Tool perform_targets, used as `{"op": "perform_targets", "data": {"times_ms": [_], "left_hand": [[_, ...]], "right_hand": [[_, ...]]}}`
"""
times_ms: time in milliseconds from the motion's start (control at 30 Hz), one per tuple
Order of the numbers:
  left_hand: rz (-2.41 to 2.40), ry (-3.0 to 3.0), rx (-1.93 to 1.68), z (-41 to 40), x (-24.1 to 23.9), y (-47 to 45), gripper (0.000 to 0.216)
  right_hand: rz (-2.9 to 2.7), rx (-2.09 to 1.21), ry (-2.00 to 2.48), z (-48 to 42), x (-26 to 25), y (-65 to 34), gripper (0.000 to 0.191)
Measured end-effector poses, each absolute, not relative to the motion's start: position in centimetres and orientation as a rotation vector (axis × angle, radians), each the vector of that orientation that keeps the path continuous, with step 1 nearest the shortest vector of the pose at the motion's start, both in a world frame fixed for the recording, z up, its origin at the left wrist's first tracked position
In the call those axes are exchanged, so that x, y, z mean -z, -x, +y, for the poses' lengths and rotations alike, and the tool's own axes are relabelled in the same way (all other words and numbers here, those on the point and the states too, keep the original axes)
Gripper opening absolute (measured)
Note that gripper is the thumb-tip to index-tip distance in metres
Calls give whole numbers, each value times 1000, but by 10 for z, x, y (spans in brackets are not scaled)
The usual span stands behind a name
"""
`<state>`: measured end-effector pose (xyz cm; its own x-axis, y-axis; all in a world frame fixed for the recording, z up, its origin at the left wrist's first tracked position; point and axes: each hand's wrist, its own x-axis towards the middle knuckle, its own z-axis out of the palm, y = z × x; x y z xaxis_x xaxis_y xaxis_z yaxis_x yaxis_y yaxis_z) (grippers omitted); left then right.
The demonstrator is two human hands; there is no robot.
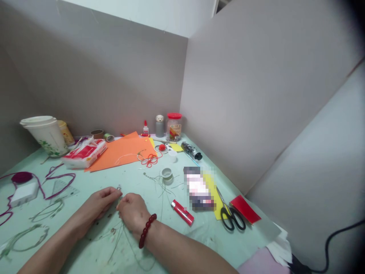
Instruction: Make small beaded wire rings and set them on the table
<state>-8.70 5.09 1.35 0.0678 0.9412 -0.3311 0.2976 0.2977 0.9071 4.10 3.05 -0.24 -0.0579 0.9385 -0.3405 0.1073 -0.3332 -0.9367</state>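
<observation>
Close together over the green tabletop, my two hands are closed in pinches. My left hand [104, 201] has its thumb and fingertips pressed together, and a tiny pale piece shows just beyond them; what it is I cannot make out. My right hand [134, 214], with a dark red bead bracelet [147, 230] on the wrist, grips thin green cord [118, 239], whose strands trail down below the fingers onto the table. Small brown bits lie under the hands. To the right of them are a red lighter [183, 213] and a spool [167, 175] with loose thin cords around it.
Black-handled scissors [232, 219] lie at the right near a red card [245, 209] and a blurred-out phone-like object [199, 189]. Purple cord [61, 194], a white box [25, 195] and finished-looking cord loops [30, 239] sit left. A tissue pack [85, 152], orange paper [122, 154] and jar [174, 127] stand behind.
</observation>
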Motion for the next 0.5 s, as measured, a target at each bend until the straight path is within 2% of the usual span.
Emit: {"op": "perform_targets", "data": {"times_ms": [500], "left_hand": [[1473, -1175, -775, 49, -12, 83, 45]], "right_hand": [[-1143, -1476, 1494, 29, -1, -41, 8]]}}
